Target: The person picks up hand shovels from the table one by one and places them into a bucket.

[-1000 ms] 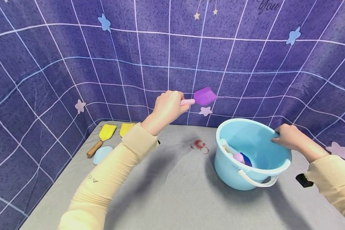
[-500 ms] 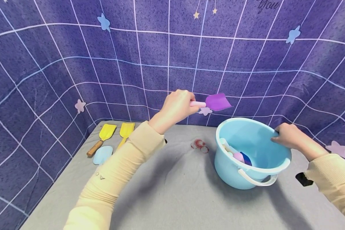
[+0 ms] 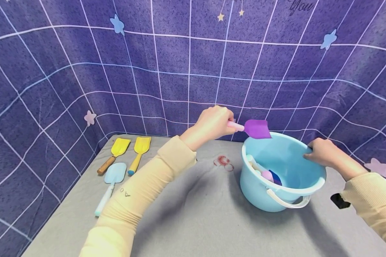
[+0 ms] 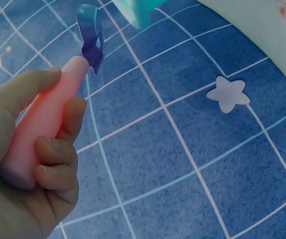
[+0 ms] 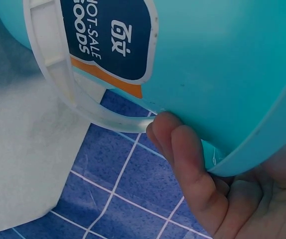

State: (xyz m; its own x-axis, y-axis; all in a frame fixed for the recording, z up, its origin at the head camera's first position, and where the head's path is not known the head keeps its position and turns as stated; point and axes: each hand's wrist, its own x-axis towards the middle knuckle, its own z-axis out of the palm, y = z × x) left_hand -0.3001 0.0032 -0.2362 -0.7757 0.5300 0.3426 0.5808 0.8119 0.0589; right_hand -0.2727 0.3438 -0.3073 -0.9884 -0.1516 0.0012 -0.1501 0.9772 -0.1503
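Observation:
In the head view my left hand (image 3: pixel 214 123) grips a toy shovel by its pink handle (image 3: pixel 235 126). Its purple blade (image 3: pixel 257 129) points right and overlaps the far left rim of a light blue bucket (image 3: pixel 260 196). The left wrist view shows fingers curled round the pink handle (image 4: pixel 46 122). My right hand (image 3: pixel 323 153) holds the bucket's right rim, thumb inside; in the right wrist view its fingers (image 5: pixel 185 149) press the outer wall under the rim. The bucket tilts slightly. Inside lie a pink-handled item (image 3: pixel 267 175), a dark blue piece (image 3: pixel 275 177) and pale handles, partly hidden.
Left on the grey cloth (image 3: pixel 193 221) lie a yellow shovel with a wooden handle (image 3: pixel 119 147), an all-yellow shovel (image 3: pixel 142 145) and a pale blue shovel (image 3: pixel 115 173). Red ring marks (image 3: pixel 223 162) stain the cloth. A purple patterned curtain (image 3: pixel 167 85) stands behind.
My left hand has moved right and slightly down, carrying the shovel from in front of the curtain to the bucket's rim. The right hand and bucket have stayed put.

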